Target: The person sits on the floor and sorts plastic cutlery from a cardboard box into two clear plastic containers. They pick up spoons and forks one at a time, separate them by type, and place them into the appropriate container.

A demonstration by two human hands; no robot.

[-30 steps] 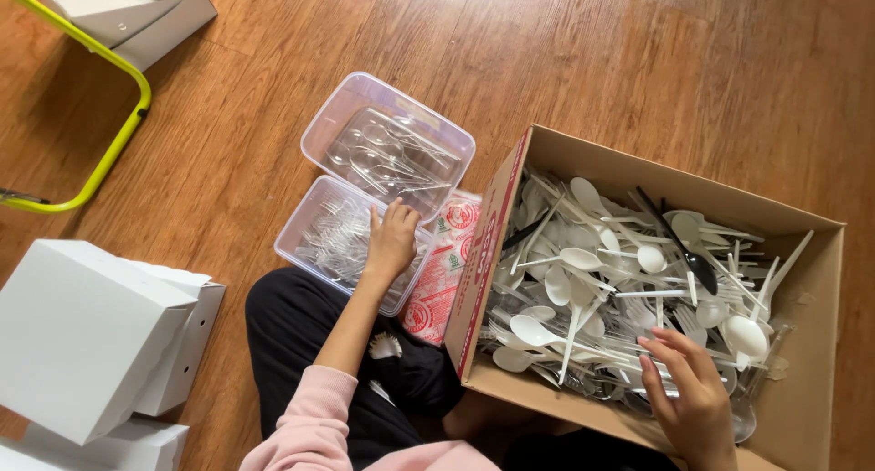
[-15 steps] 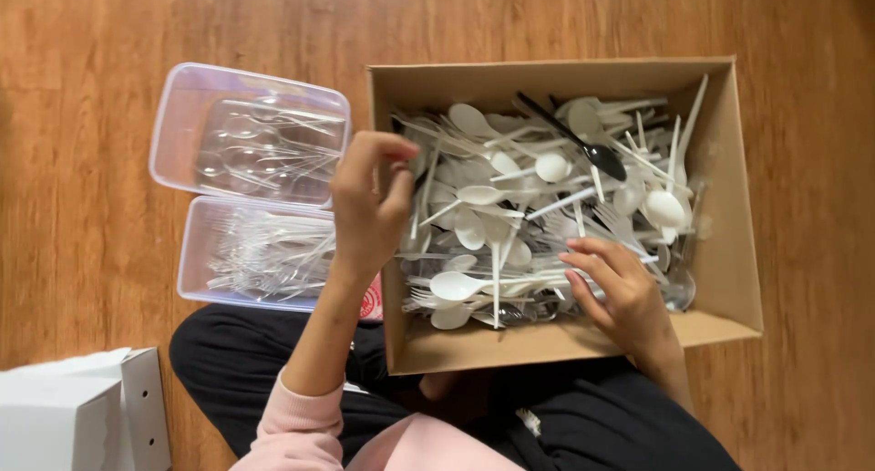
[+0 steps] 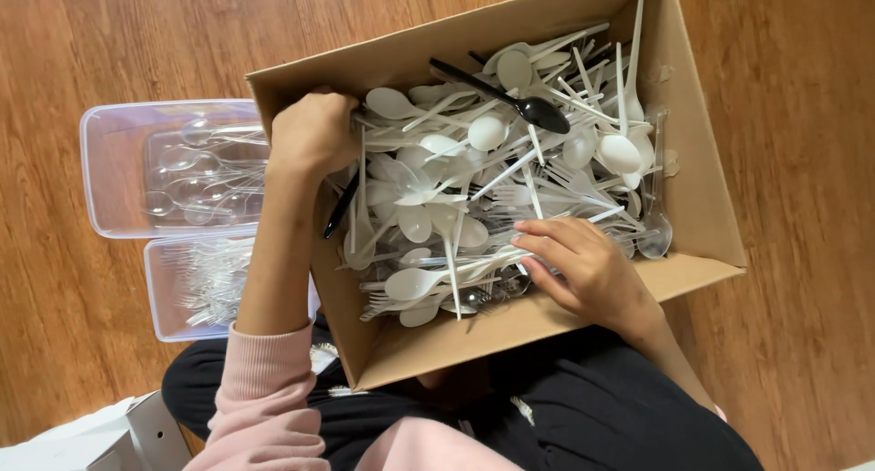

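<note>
Most likely a room in a home, with the sorting done on the floor rather than at a desk. Warm brown wood-plank floor (image 3: 802, 252) underfoot, boards running across the whole view. Seated right on it, legs in dark trousers (image 3: 583, 416), pink sleeve (image 3: 264, 389) at the near edge. Open cardboard box (image 3: 702, 161) heaped with white plastic spoons and forks (image 3: 483, 188). Just beside it, two clear plastic tubs (image 3: 109, 179) holding clear cutlery. White box (image 3: 100, 439) at the lower left corner. No shelving, machinery or shop fittings visible.
</note>
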